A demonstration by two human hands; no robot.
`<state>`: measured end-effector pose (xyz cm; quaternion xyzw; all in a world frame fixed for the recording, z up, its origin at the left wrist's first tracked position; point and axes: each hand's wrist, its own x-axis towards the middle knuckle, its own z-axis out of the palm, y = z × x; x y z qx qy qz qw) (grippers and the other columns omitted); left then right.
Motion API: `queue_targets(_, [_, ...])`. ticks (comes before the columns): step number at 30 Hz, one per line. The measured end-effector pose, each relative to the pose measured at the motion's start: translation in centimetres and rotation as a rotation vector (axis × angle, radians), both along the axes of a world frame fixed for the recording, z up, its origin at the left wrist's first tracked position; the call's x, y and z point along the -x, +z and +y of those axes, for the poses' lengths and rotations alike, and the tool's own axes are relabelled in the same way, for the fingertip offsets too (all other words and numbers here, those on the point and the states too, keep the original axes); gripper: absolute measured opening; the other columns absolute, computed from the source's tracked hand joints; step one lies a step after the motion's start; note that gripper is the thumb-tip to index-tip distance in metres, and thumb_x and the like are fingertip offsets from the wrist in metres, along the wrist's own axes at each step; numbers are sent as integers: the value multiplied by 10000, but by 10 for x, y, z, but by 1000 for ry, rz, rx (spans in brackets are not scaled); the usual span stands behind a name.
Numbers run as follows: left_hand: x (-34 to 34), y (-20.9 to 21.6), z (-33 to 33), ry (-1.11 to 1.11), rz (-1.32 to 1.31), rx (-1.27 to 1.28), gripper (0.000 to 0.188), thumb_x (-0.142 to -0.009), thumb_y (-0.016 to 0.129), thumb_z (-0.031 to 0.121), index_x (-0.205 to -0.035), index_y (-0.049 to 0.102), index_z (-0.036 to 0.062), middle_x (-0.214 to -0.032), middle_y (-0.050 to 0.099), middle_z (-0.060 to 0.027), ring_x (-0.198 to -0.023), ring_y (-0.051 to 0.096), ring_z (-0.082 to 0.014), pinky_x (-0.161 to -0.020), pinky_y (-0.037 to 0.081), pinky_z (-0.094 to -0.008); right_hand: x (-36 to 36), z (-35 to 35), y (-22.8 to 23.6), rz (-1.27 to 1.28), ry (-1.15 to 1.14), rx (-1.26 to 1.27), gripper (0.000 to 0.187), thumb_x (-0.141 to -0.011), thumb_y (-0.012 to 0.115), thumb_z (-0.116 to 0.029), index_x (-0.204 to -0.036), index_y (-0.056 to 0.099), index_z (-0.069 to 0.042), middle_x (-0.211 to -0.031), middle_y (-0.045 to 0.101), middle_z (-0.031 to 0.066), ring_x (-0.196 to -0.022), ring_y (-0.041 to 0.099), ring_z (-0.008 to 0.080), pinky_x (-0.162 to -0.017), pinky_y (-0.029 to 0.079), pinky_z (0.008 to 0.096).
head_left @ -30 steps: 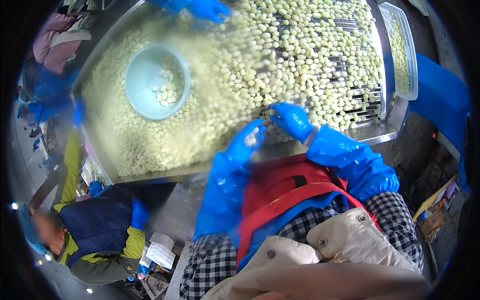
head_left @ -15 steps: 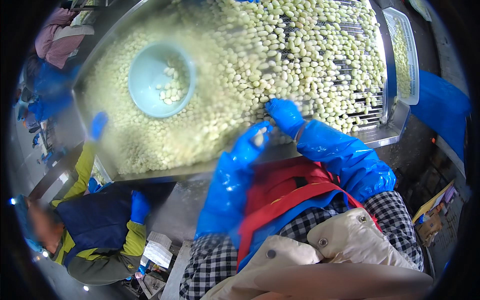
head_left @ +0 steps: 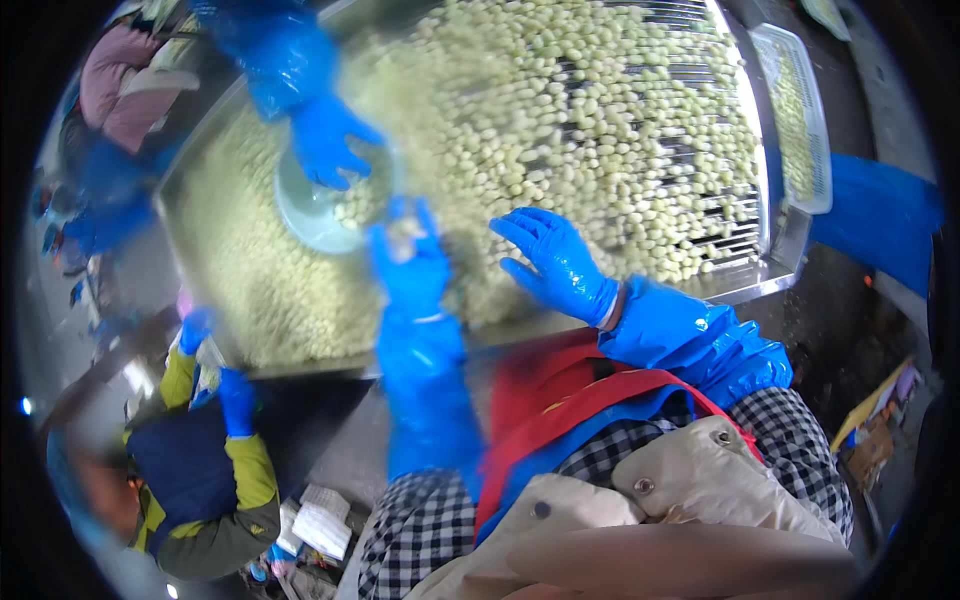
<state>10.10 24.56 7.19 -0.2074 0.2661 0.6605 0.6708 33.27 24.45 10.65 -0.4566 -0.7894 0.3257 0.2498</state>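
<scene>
Over the near side of the metal desk [head_left: 758,283], the person's blue-gloved right hand [head_left: 556,266] has a loose, half-spread grip with nothing visible in it. To its left, the blurred left hand [head_left: 412,272] has a parted grip; pale pieces show between its fingers, but I cannot tell if they are held. Pale green oval pieces [head_left: 500,130] cover the desk. Beyond, 1 light blue bowl [head_left: 308,212] contains some, under a co-worker's hand [head_left: 328,142]. At far right, 1 white basket [head_left: 821,165] contains more.

No legible text; no numbers
</scene>
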Motion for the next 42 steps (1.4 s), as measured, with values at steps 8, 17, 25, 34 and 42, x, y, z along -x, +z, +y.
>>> queue_targets(8, [-4,-6,-60,-194,223,83,613,-980,435,470,-1482,339,132,-1489,352,-197,-1371,331,-353,-1163,208,-541,-181,-35,-59,-208,-443,85,430,-824,737,-199,-1222,611,-99,-1140,632,147,-1014,616,321,-842,506,397])
queue_targets(17, [-110,-29,-77,-993,444,16,473,-1020,409,225,-1460,347,61,-1405,460,-117,-1242,504,-258,-1038,431,-402,-359,7,-81,-278,-931,202,266,-879,645,-147,-1136,681,-90,-963,701,140,-842,681,210,-756,529,323])
queue_targets(25, [-197,-28,-68,-1059,483,6,469,-1014,436,236,-1453,366,87,-1377,494,-82,-1212,531,-228,-1017,443,-377,-315,68,-121,-617,-743,297,213,-863,637,-283,-963,652,-96,-919,694,128,-853,675,307,-724,527,432])
queue_targets(34, [-315,-32,-27,-1036,385,51,478,-998,490,299,-1437,405,131,-1367,503,-52,-1192,525,-213,-1013,423,-375,-267,31,-58,-93,-616,404,307,-780,731,-299,-966,662,-65,-885,680,146,-821,669,329,-719,527,411])
queue_targets(42, [-359,3,0,-981,466,-3,380,-974,540,268,-1323,549,118,-1161,631,-4,-1042,566,-130,-895,436,-288,-281,14,-3,346,-378,593,329,-883,702,-250,-1140,645,-53,-937,688,85,-782,646,134,-720,545,297])
